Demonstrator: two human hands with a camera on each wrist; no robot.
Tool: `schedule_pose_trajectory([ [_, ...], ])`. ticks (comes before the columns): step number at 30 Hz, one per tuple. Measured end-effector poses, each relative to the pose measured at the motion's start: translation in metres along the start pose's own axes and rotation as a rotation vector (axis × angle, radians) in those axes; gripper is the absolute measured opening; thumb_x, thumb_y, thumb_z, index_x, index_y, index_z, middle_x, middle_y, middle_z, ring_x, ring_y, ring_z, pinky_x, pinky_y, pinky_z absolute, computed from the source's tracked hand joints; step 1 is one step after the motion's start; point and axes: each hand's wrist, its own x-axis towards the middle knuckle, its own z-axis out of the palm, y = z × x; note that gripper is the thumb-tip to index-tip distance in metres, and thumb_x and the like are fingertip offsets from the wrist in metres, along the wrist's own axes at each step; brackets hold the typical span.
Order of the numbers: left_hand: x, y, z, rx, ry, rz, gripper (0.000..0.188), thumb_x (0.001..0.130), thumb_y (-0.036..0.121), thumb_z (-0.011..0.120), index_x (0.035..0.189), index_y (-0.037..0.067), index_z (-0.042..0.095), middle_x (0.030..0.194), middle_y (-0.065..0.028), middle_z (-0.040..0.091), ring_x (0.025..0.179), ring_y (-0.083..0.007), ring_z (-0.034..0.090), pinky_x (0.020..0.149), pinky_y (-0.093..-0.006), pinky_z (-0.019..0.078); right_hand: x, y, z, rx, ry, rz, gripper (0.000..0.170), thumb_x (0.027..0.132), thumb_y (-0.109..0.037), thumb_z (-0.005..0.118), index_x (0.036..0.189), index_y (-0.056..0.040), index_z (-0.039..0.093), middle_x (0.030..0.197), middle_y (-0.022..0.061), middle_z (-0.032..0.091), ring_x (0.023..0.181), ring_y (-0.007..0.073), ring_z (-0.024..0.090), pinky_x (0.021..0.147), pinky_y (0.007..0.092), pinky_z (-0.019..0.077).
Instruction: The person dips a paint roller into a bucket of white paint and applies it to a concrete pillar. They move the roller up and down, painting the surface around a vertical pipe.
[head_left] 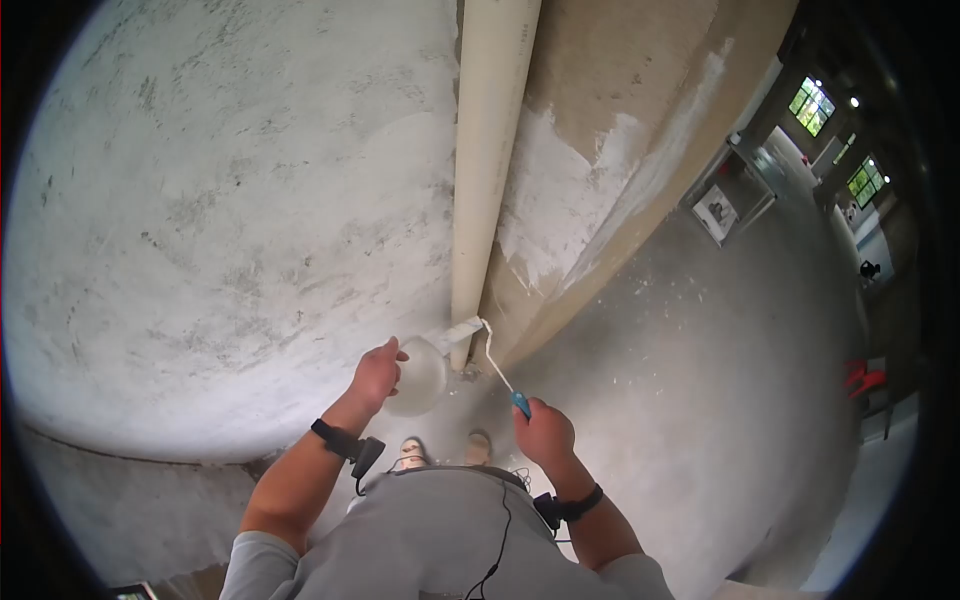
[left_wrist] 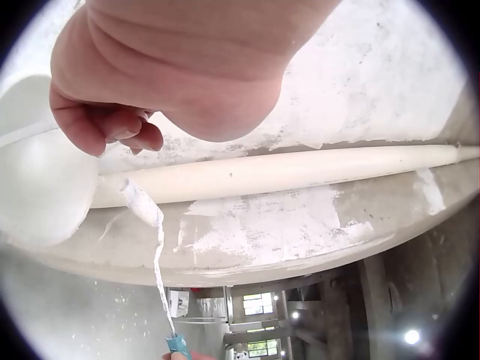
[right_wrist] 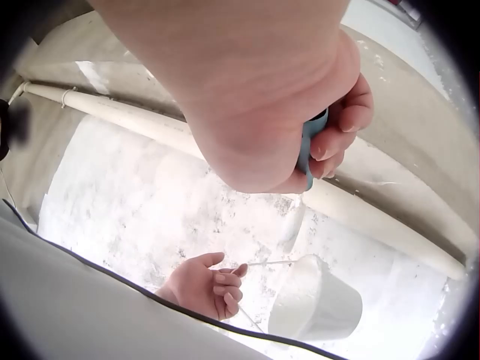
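My left hand (head_left: 378, 372) holds up a whitish bucket (head_left: 422, 378) by its thin handle, which runs from the curled fingers to the rim in the right wrist view. In my right hand (head_left: 546, 433) is the blue grip (head_left: 521, 404) of a small paint roller, its thumb and fingers wrapped around it. The paint-coated roller head (left_wrist: 141, 201) is just beyond the bucket, overlapping the foot of a cream pipe (head_left: 487, 170) in the head view. White coating also covers the roller's bent wire frame (left_wrist: 159, 270).
A mottled whitish wall (head_left: 280, 180) rises left of the pipe. To its right, a beige wall (head_left: 610, 70) carries white paint patches (head_left: 560, 190). White specks dot the grey floor (head_left: 680, 400). A metal-framed stand (head_left: 740, 190) and red object (head_left: 865, 378) are farther right.
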Motion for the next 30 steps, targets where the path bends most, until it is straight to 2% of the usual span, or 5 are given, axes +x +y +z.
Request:
schedule_pose_trajectory([
  [15, 0.027, -0.037, -0.029, -0.015, 0.035, -0.107, 0.051, 0.095, 0.049, 0.040, 0.098, 0.002, 0.062, 0.067, -0.0035, 0.050, 0.063, -0.0168, 0.050, 0.059, -0.0353, 0.0479, -0.007, 0.004, -0.030, 0.295, 0.045, 0.017, 0.021, 0.086, -0.026, 0.060, 0.085, -0.0045, 0.059, 0.075, 0.0174, 0.064, 0.070, 0.0394, 0.061, 0.064, 0.0449, 0.0496],
  [18, 0.039, -0.065, -0.050, 0.030, 0.066, -0.128, 0.050, 0.094, 0.047, 0.042, 0.097, 0.002, 0.063, 0.071, -0.0053, 0.051, 0.064, -0.0184, 0.052, 0.060, -0.0369, 0.0495, -0.008, 0.010, -0.049, 0.383, 0.208, -0.043, 0.019, 0.085, -0.019, 0.062, 0.091, -0.0016, 0.056, 0.073, 0.0153, 0.064, 0.065, 0.0332, 0.064, 0.061, 0.0401, 0.0507],
  [20, 0.045, -0.083, -0.065, 0.079, 0.087, -0.163, 0.049, 0.092, 0.047, 0.044, 0.097, 0.002, 0.063, 0.073, -0.0070, 0.053, 0.066, -0.0195, 0.053, 0.060, -0.0378, 0.0504, -0.012, 0.006, -0.069, 0.847, 0.044, 0.160, 0.024, 0.085, -0.016, 0.062, 0.100, 0.0013, 0.053, 0.073, 0.0130, 0.065, 0.064, 0.0237, 0.066, 0.059, 0.0349, 0.0512],
  [23, 0.047, -0.109, -0.090, 0.125, 0.089, -0.173, 0.049, 0.091, 0.048, 0.046, 0.095, 0.002, 0.063, 0.071, -0.0078, 0.053, 0.062, -0.0195, 0.052, 0.055, -0.0362, 0.0492, -0.017, -0.007, -0.110, 0.819, -0.163, 0.238, 0.030, 0.086, -0.016, 0.062, 0.105, 0.0029, 0.050, 0.073, 0.0119, 0.065, 0.062, 0.0168, 0.065, 0.057, 0.0307, 0.0506],
  [30, 0.038, -0.203, -0.156, 0.021, 0.283, -0.424, 0.045, 0.087, 0.047, 0.044, 0.091, 0.005, 0.060, 0.055, -0.0027, 0.043, 0.046, -0.0160, 0.042, 0.048, -0.0348, 0.0417, -0.005, 0.004, -0.094, 0.501, 0.157, 0.025, 0.025, 0.085, -0.020, 0.064, 0.095, 0.0014, 0.058, 0.070, 0.0105, 0.064, 0.062, 0.0175, 0.062, 0.059, 0.0313, 0.0490],
])
